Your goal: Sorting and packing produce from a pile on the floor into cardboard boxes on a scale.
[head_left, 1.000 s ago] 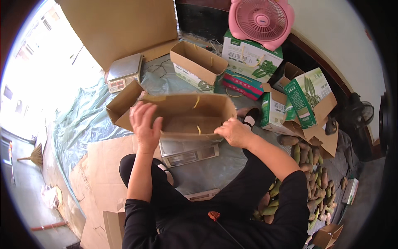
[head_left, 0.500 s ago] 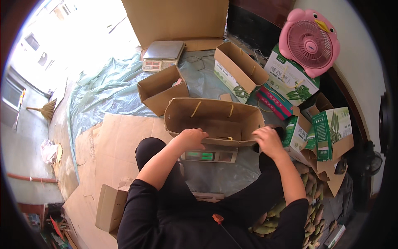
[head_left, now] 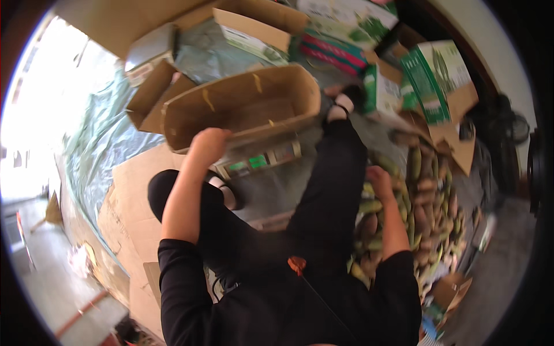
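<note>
Left hand (head_left: 209, 144) grips cardboard box (head_left: 248, 106); right hand (head_left: 378, 180) touches mangoes (head_left: 430, 196).

Person seen from above, wearing a black top with sleeves (head_left: 173, 271) pushed up above the elbows and black trousers (head_left: 329, 190). Bare forearms. White socks (head_left: 226, 193) show at the ankles. An orange clip (head_left: 296, 264) sits on the chest.

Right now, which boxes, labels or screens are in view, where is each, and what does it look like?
Open box: centre, plain brown, long, held at its near wall by left hand.
Scale: under that box, grey, with green display patches.
Printed cartons: upper right, white and green, flaps open.
Flat packs: top centre, pink and green.
Second scale: upper left, grey.
Right hand: on the mangoes.
</note>
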Action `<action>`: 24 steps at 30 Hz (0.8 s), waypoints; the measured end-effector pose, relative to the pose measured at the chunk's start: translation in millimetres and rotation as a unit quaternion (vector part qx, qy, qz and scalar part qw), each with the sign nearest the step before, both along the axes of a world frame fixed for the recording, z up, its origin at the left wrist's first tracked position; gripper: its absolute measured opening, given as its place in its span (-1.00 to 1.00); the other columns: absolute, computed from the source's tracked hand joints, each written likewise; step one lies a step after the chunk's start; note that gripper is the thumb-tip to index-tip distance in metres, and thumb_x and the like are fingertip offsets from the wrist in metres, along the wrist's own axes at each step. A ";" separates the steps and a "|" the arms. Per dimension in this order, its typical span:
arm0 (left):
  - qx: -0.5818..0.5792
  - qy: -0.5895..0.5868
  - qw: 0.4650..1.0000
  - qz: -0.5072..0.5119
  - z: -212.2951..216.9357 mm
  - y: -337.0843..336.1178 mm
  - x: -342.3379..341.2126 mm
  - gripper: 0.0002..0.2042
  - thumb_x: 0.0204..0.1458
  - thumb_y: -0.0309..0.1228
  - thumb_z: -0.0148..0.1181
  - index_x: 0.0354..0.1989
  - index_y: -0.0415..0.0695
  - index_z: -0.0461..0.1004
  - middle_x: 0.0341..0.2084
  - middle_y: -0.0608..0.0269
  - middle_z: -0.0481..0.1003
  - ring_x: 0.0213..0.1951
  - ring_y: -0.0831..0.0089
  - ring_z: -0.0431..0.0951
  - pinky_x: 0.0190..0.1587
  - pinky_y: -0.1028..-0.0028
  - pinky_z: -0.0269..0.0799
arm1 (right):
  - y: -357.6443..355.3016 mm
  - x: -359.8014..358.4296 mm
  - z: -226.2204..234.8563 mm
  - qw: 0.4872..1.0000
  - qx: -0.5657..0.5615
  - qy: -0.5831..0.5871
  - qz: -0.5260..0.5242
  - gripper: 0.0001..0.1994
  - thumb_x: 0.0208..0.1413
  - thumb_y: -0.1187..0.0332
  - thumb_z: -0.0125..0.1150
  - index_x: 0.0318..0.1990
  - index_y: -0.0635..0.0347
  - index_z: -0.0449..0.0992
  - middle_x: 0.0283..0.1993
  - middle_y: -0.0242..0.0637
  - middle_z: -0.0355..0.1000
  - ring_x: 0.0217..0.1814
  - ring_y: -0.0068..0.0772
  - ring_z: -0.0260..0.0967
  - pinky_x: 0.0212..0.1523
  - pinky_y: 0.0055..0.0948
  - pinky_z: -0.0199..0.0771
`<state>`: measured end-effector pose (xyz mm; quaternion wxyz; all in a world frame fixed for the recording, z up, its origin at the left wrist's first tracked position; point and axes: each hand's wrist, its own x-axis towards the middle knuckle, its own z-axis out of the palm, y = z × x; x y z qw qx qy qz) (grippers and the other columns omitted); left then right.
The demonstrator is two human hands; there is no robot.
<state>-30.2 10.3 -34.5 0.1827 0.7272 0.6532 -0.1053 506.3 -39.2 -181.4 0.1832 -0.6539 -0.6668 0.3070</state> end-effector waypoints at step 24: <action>-0.076 -0.082 0.994 0.011 26.8 -20.8 43.7 -0.70 -0.07 -0.46 0.07 -0.14 -0.28 0.46 -0.33 -0.18 0.50 -0.20 -0.11 0.47 -0.13 0.17 0.35 | -203.4 35.8 -43.5 0.944 -0.082 -0.267 -0.175 -0.77 -0.06 0.41 0.12 -0.18 -0.01 0.48 0.03 -0.21 0.40 -0.01 -0.08 0.36 -0.04 -0.24 0.40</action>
